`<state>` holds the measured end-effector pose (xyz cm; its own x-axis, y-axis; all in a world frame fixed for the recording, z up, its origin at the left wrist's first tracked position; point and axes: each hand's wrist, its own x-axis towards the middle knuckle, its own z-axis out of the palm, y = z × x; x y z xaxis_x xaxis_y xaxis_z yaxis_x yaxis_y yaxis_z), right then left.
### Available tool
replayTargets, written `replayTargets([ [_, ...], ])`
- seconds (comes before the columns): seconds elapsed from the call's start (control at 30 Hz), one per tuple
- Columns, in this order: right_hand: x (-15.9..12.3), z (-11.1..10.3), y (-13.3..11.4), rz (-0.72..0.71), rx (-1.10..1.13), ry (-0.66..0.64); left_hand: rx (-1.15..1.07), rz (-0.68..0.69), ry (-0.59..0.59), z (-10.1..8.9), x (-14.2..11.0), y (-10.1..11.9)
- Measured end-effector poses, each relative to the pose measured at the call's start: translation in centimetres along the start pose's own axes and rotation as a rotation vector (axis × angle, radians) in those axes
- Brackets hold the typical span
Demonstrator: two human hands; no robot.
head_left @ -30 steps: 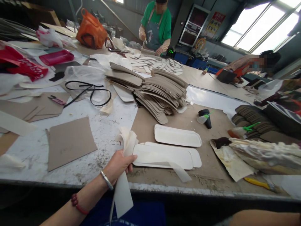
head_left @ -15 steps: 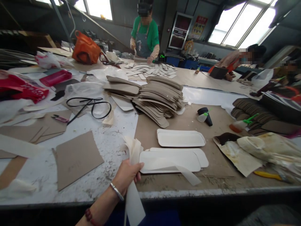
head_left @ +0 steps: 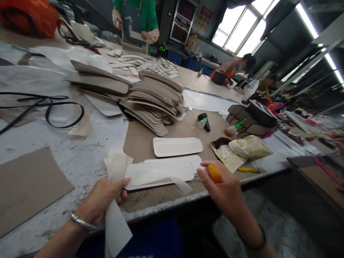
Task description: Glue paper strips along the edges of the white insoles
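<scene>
My left hand (head_left: 103, 197) is closed on a bunch of cream paper strips (head_left: 118, 225), which fan out above the fist and hang past the table edge. Its thumb rests at the left end of white rounded panels (head_left: 158, 175). A loose strip (head_left: 180, 184) lies across these panels. My right hand (head_left: 224, 186) is closed around a tool with an orange-yellow handle (head_left: 214, 173), just right of the panels; the tool's working end is hidden. Behind them lies a second short stack of white rounded panels (head_left: 177, 147).
Stacks of brown curved panels (head_left: 158, 96) stand farther back. Small bottles (head_left: 202, 123), a stained cloth bundle (head_left: 248, 147) and a yellow-handled brush (head_left: 248, 169) lie to the right. A brown board (head_left: 29, 190) lies left. A co-worker in green (head_left: 147, 18) stands across the table.
My right hand has come into view from the right, holding the yellow-handled tool. The camera view has swung to the right. My left hand keeps the strips at the panels' left end.
</scene>
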<state>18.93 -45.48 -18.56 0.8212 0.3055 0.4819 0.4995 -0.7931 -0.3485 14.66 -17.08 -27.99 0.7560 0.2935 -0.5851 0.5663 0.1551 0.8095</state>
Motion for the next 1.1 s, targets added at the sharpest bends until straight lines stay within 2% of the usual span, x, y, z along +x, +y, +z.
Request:
replayTargets([
  [0.13, -2.6, 4.2, 3.2, -0.035, -0.146, -0.185, 0.042, 0.015, -0.015, 0.0, 0.1, 0.0],
  [0.23, -3.7, 5.7, 4.4, -0.109, -0.188, -0.275, 0.045, -0.005, -0.043, 0.2, -0.1, 0.5],
  [0.33, -2.7, 5.4, 4.4, -0.219, -0.282, -0.214, 0.050, -0.009, -0.034, 0.3, -0.3, 0.7],
  [0.43, -1.0, 4.8, 4.1, -0.372, -0.424, -0.061, 0.053, -0.006, -0.022, 0.3, -0.4, 0.5],
  [0.57, -0.1, 5.5, 4.8, -0.510, -0.463, 0.069, 0.082, 0.000, 0.000, 0.4, -0.6, 0.2],
  [0.73, -1.3, 6.8, 5.9, -0.493, -0.470, 0.014, 0.175, -0.001, 0.091, 0.6, -0.3, -0.6],
  [0.83, -1.0, 6.4, 5.6, -0.500, -0.472, 0.011, 0.174, 0.003, 0.125, 0.9, -0.5, -0.6],
  [0.97, 0.3, 5.3, 4.9, -0.532, -0.453, 0.108, 0.121, 0.027, 0.129, 1.2, -1.3, 0.0],
  [1.1, 0.6, 5.6, 5.4, -0.586, -0.446, 0.055, 0.145, 0.039, 0.129, 1.3, -1.2, 0.1],
])
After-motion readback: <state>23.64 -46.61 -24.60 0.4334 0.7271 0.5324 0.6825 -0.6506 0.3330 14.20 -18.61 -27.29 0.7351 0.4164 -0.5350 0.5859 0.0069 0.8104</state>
